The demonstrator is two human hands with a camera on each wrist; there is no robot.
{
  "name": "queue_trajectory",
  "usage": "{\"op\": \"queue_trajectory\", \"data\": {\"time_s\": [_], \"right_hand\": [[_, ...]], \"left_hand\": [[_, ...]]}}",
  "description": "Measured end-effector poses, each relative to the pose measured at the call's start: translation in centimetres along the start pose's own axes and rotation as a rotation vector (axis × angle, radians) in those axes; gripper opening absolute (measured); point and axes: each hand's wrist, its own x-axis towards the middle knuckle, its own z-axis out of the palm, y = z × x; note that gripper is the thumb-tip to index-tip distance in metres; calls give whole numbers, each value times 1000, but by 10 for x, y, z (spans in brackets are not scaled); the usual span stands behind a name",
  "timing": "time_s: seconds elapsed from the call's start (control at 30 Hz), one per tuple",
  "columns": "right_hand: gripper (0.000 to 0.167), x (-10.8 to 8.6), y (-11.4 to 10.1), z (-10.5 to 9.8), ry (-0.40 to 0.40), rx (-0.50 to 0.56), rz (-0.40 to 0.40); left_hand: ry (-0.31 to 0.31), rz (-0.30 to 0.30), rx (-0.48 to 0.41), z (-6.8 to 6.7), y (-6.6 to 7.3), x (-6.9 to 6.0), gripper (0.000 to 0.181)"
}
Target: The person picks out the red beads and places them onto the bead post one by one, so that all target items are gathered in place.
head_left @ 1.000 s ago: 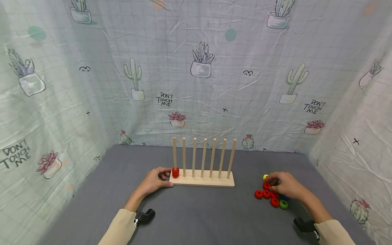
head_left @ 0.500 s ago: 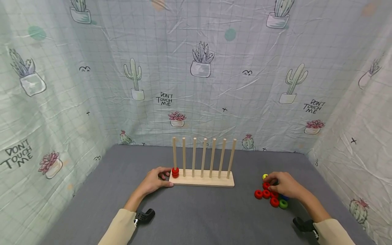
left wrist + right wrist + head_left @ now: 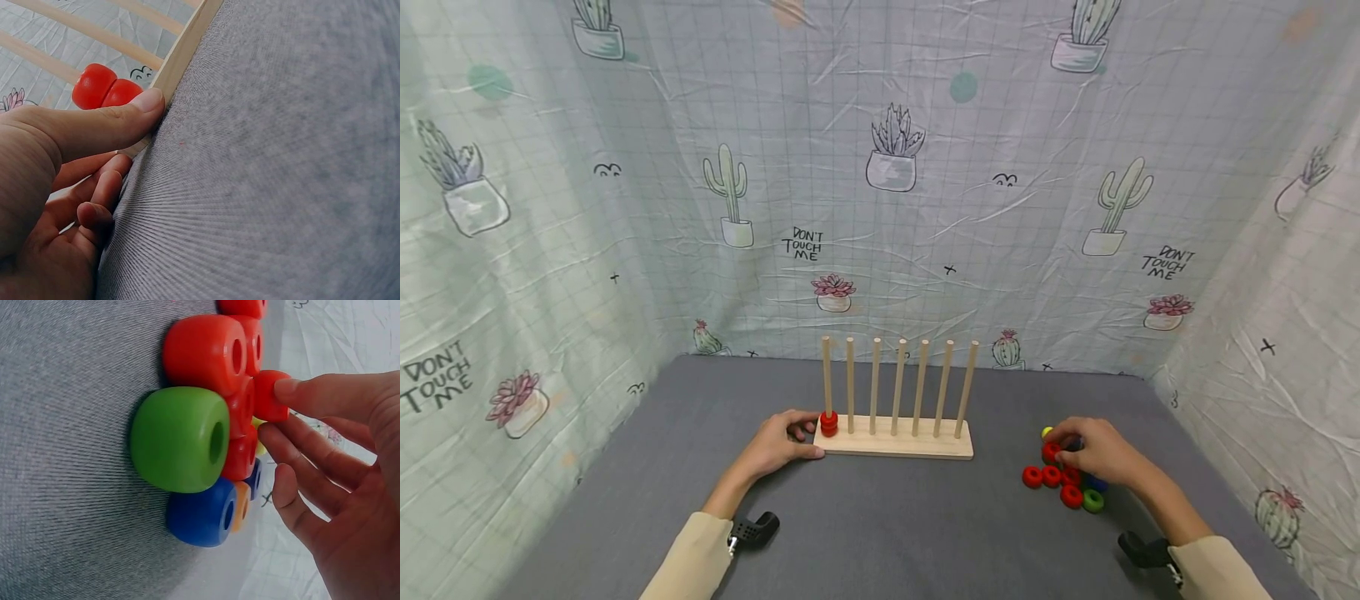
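Observation:
My left hand point(image 3: 772, 442) holds the left end of a wooden peg rack point(image 3: 895, 447), thumb on its front edge and fingers round the end. Two red beads point(image 3: 103, 86) are stacked on the leftmost peg. At the right, my right hand point(image 3: 1101, 451) pinches a red bead point(image 3: 270, 395) between thumb and fingers, just above a cluster of loose beads. A green bead point(image 3: 181, 439), a blue bead point(image 3: 201, 512) and several other red beads point(image 3: 1032, 477) lie in that cluster. The right hand partly covers the cluster in the head view.
An orange bead point(image 3: 240, 506) and a yellow bead point(image 3: 1047, 432) also lie among the loose beads. Several upright pegs point(image 3: 898, 387) rise from the rack. Grey cloth point(image 3: 895, 533) covers the table, and a cactus-print curtain point(image 3: 955, 217) hangs behind and at both sides.
My right hand has risen very slightly with the pinched red bead, away from the cluster. The left hand and the rack stay where they were.

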Motion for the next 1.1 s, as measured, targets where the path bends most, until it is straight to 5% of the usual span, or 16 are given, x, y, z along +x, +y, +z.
{"op": "queue_trajectory", "data": {"time_s": [0.5, 1.1], "right_hand": [[26, 4, -14, -4, -2, 52, 5], [25, 21, -40, 2, -27, 65, -93]], "left_hand": [[-7, -6, 4, 0, 1, -1, 68], [-2, -3, 0, 0, 2, -1, 67]]}}
